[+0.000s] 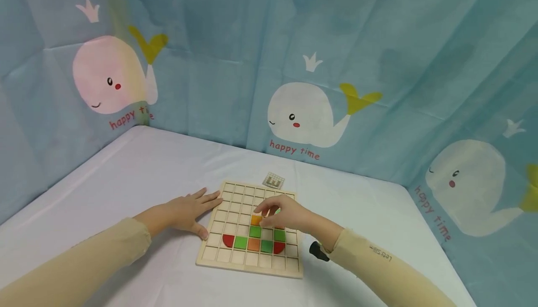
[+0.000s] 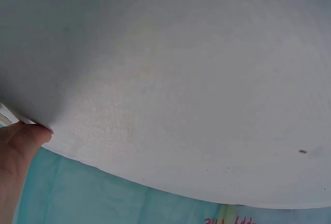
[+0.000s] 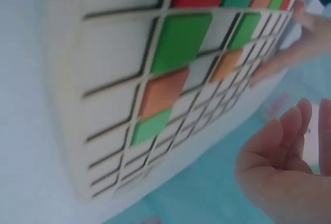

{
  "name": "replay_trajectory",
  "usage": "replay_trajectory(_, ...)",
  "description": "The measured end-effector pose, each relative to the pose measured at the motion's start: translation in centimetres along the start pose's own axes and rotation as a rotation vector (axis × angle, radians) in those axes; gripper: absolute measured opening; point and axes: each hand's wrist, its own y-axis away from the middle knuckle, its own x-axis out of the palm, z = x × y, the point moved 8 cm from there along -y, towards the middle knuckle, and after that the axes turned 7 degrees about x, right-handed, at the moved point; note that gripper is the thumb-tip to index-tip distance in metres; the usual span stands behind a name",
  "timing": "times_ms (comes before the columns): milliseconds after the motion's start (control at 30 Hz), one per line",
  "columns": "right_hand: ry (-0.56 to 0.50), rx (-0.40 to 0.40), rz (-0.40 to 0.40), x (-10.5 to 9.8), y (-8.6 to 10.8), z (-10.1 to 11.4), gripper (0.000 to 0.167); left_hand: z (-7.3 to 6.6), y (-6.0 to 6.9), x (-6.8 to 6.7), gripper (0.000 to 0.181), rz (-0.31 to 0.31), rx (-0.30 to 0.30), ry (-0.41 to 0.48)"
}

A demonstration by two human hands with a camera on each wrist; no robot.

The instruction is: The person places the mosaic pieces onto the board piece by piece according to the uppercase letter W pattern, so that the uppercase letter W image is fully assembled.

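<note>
A wooden grid board [image 1: 215, 251] lies on the white table. Along its lower part runs a row of tiles: a red rounded tile [image 1: 228, 240], a green tile [image 1: 240, 242], an orange tile [image 1: 253, 244], a darker green tile [image 1: 266, 246] and another red tile [image 1: 279, 247]. Two columns of green and orange tiles rise above that row, the right one partly behind my right hand [image 1: 286, 213]. That hand hovers over the yellow-orange tile [image 1: 257, 219], thumb and fingers bent but apart, with nothing seen between them. My left hand [image 1: 187, 211] rests spread at the board's left edge.
A small card [image 1: 273, 180] with a printed grid lies just behind the board. Beside the board's right edge, a black object [image 1: 319, 251] is partly covered by my right sleeve. A blue curtain [image 1: 210, 87] with whale prints hangs around the table.
</note>
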Motion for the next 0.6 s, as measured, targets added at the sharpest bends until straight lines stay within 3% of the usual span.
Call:
replay_trajectory(400,-0.012,0.104,-0.131,-4.8,3.7,-4.3,0.030,-0.4,0.3,-0.2,0.103,-0.005,0.012,0.014)
replay_trajectory(600,0.005,0.129,-0.140,-6.2,5.2,-6.0,0.034,-0.4,0.2,-0.2,0.103,-0.001,0.016,0.002)
